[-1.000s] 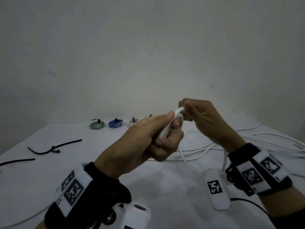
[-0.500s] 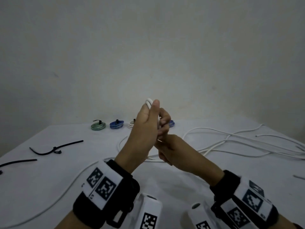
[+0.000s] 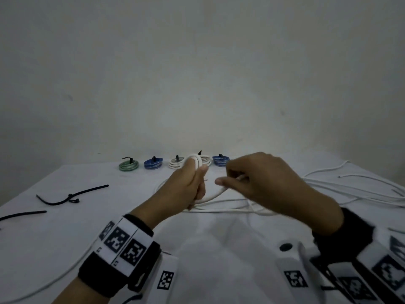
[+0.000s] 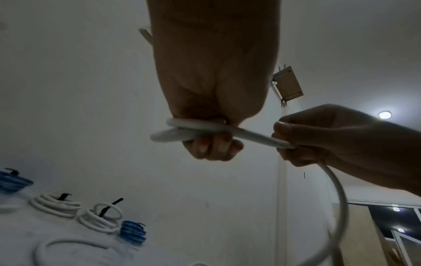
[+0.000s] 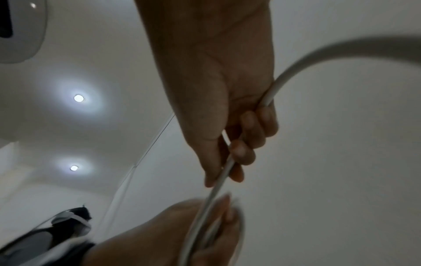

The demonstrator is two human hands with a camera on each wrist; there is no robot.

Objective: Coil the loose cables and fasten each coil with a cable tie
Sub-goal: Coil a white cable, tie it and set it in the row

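— Both our hands are up over the table (image 3: 65, 238). What's the left hand (image 3: 184, 189) got?

— Fingers curled round a small coil (image 3: 195, 161) of white cable (image 4: 250, 135); from the left wrist view we count two loops (image 4: 182, 129) stacked in that grip, poking out above the thumb.

— And the right hand (image 3: 269, 183)?

— Just beside it, thumb and fingers pinching the same white cable, which runs straight across from the coil. Behind that pinch the cable (image 5: 296, 70) sweeps away in a wide arc.

— Moving outward?

— The slack of the white cable sags to the table under our hands, and more white strands (image 3: 350, 189) lie spread over the right side; we can't tell how many separate cables those are.

— Finished work?

— Five tied coils in a row at the far edge: one green (image 3: 129, 165), one blue (image 3: 153, 164), two white (image 3: 176, 163) — the second white one (image 3: 206, 160) partly hidden behind our left hand — and another blue (image 3: 221, 160). Each shows a black tie tail sticking up.

— Spare ties?

— Two black cable ties on the left of the table: one (image 3: 72, 195) with a small knot-like lump mid-length, one (image 3: 24, 214) nearer the edge.
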